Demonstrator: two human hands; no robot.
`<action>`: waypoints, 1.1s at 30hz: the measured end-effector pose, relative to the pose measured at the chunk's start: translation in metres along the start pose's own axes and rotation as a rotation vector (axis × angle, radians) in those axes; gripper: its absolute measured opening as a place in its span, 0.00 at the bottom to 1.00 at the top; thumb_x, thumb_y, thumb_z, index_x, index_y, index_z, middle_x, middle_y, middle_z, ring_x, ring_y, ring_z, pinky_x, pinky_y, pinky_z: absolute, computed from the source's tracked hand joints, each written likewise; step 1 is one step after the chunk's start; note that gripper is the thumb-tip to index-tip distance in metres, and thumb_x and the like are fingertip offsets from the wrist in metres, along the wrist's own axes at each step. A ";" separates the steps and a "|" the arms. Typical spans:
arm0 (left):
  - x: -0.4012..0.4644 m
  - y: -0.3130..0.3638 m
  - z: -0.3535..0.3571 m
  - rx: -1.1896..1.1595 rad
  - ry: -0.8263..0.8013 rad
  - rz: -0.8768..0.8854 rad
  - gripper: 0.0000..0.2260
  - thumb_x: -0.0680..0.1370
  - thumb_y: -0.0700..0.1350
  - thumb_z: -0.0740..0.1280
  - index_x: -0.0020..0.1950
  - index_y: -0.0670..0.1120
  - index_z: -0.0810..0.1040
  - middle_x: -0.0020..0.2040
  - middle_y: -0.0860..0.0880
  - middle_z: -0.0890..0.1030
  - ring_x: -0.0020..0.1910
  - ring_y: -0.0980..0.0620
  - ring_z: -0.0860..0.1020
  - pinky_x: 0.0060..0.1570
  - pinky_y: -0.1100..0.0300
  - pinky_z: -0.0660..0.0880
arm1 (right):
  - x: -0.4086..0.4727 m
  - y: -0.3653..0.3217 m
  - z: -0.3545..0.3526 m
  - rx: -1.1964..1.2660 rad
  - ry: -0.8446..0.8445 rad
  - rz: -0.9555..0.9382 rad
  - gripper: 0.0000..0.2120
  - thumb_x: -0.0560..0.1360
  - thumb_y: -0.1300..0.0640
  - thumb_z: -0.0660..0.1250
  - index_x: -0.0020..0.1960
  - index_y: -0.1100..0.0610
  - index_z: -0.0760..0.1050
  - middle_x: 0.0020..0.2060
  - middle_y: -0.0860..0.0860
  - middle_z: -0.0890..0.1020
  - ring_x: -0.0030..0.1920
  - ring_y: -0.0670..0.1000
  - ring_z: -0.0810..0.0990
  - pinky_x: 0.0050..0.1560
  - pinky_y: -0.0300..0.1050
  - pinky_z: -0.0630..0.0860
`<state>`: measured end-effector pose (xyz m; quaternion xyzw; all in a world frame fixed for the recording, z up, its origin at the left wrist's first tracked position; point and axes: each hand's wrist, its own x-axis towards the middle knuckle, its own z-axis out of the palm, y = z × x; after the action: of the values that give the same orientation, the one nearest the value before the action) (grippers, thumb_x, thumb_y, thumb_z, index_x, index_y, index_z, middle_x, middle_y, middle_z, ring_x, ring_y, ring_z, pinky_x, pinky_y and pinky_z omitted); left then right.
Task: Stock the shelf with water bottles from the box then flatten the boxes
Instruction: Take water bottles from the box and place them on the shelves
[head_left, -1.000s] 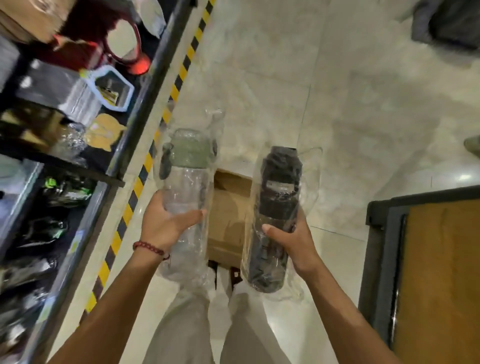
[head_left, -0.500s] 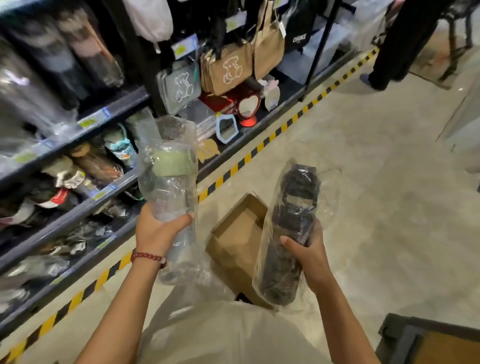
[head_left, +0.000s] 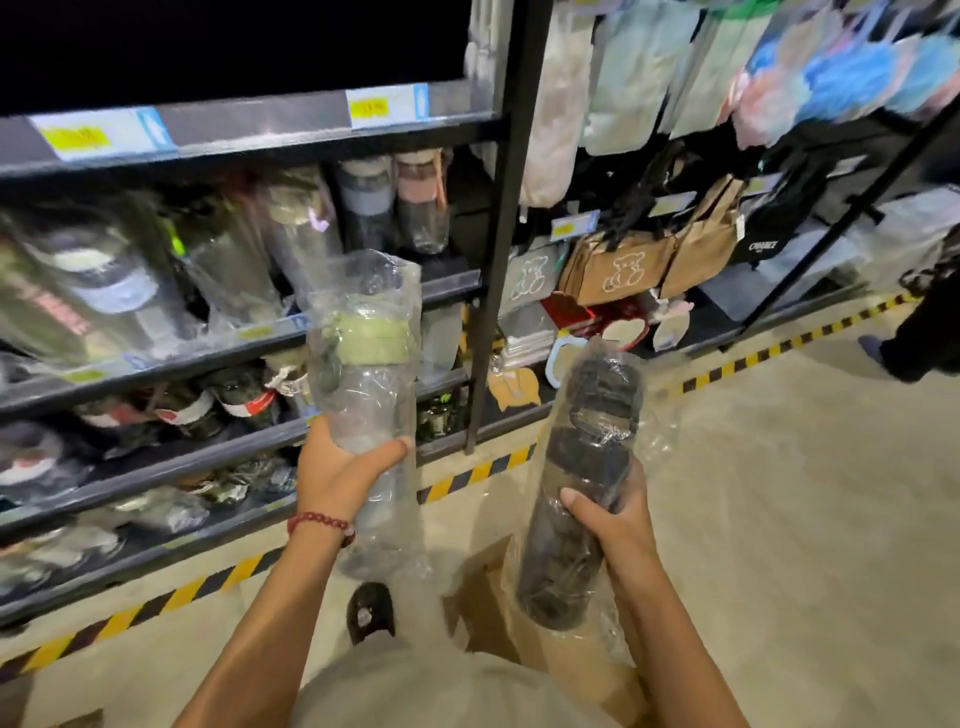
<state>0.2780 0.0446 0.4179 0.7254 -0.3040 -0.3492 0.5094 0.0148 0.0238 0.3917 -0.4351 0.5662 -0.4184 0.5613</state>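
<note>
The left hand (head_left: 340, 467) is gripping a clear bottle with a green lid (head_left: 366, 384), bagged in plastic and standing upright just in front of the shelf (head_left: 249, 338) edge. The right hand (head_left: 615, 525) is gripping a black bottle (head_left: 582, 483), also bagged, above the open box (head_left: 493, 587) on the floor. Wrapped bottles are crowding the shelf rows, and a black post (head_left: 498, 234) is dividing them from hanging bags (head_left: 613, 265).

Tan bear-printed tote bags (head_left: 618, 270) hang right of the black upright post (head_left: 501, 228); yellow-black floor tape (head_left: 779, 345) below; a red mirror (head_left: 621, 327) beneath the bags.

floor (head_left: 779, 493): pale concrete | hazard tape (head_left: 779, 348): yellow-black | lighting: dim
</note>
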 end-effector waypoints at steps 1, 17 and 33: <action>0.013 0.004 -0.004 -0.009 -0.002 -0.004 0.29 0.54 0.53 0.75 0.52 0.48 0.76 0.47 0.50 0.81 0.46 0.51 0.79 0.41 0.59 0.74 | 0.009 -0.005 0.015 -0.003 -0.014 -0.014 0.33 0.60 0.54 0.74 0.61 0.38 0.66 0.56 0.45 0.79 0.54 0.47 0.80 0.54 0.48 0.78; 0.187 0.028 0.047 0.000 -0.032 -0.059 0.27 0.54 0.51 0.76 0.50 0.45 0.74 0.40 0.54 0.78 0.37 0.60 0.77 0.29 0.74 0.70 | 0.187 -0.060 0.161 -0.174 -0.019 -0.249 0.41 0.61 0.60 0.81 0.62 0.37 0.60 0.63 0.46 0.68 0.64 0.45 0.69 0.58 0.27 0.67; 0.293 0.030 0.117 -0.322 0.172 0.094 0.27 0.59 0.44 0.79 0.54 0.41 0.75 0.47 0.46 0.81 0.44 0.52 0.80 0.39 0.66 0.77 | 0.292 -0.041 0.161 -0.260 -0.087 -0.494 0.44 0.61 0.62 0.80 0.69 0.51 0.59 0.45 0.15 0.66 0.50 0.21 0.69 0.45 0.17 0.65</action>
<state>0.3475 -0.2594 0.3609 0.6466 -0.2332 -0.3060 0.6588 0.1793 -0.2663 0.3489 -0.6457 0.4673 -0.4476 0.4053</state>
